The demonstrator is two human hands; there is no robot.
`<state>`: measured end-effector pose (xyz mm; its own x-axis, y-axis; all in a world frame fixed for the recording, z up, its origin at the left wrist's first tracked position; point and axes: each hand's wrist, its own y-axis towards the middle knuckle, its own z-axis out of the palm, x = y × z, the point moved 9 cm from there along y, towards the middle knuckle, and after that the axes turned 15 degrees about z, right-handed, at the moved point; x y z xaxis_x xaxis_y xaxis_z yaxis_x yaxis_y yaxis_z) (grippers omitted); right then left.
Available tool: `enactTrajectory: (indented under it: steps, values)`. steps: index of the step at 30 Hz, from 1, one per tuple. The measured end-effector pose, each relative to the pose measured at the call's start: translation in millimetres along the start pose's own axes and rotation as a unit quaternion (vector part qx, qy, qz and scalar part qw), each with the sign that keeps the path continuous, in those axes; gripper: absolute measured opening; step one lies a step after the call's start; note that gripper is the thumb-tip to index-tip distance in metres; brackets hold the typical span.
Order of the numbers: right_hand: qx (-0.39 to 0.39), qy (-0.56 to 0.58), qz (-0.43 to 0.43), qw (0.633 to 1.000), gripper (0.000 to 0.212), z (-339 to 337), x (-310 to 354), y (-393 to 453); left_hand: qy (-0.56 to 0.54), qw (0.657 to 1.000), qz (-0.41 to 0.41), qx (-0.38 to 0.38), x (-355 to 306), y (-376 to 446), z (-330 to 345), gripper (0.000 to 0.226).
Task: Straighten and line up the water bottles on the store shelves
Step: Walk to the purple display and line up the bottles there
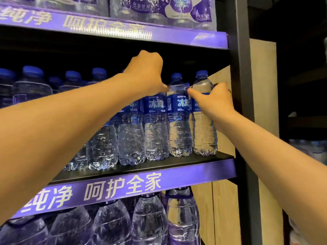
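A row of clear water bottles with blue caps and blue labels stands along the front of the middle shelf [141,167]. My left hand [146,75] curls over the top of one bottle [155,124], hiding its cap, with the thumb against the neighbouring bottle [178,110]. My right hand [212,99] wraps around the shoulder of the rightmost bottle [203,124], thumb pointing left between the two bottles. More blue-capped bottles [32,82] stand further left and behind.
The black shelf upright [238,85] and a wooden side panel [263,103] stand right beside my right hand. Shrink-wrapped bottle packs [159,11] fill the top shelf. Larger bottles [150,223] crowd the shelf below. Purple strips [123,188] edge each shelf.
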<state>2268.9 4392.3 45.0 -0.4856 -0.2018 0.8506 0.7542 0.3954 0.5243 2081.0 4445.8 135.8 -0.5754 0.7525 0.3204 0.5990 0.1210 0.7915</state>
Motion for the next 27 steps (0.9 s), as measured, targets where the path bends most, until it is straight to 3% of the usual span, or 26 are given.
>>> enactTrajectory:
  steps: [5, 12, 17, 20, 22, 27]
  values:
    - [-0.014, 0.039, -0.007, 0.999, 0.063, 2, -15, 0, -0.036, 0.998, -0.011, 0.052, 5, 1, 2, 0.052]
    - [0.047, 0.079, -0.007, 0.996, 0.035, 12, -17, 1, -0.034, 0.999, -0.005, -0.004, 3, -4, -2, 0.063]
    - [0.086, 0.113, 0.014, 0.99, 0.035, 19, -18, -2, -0.03, 1.0, -0.005, -0.004, 2, -6, -3, 0.06]
    - [0.098, 0.122, 0.009, 0.988, 0.023, 21, -19, -1, -0.033, 0.999, 0.0, 0.012, 1, -5, -1, 0.05]
    - [0.096, 0.127, 0.003, 0.987, 0.017, 22, -20, -1, -0.036, 0.999, 0.002, 0.019, 0, -5, 0, 0.055]
    - [0.074, 0.13, -0.011, 0.989, 0.027, 26, -23, 4, -0.03, 0.999, -0.01, 0.02, 3, -6, -1, 0.051]
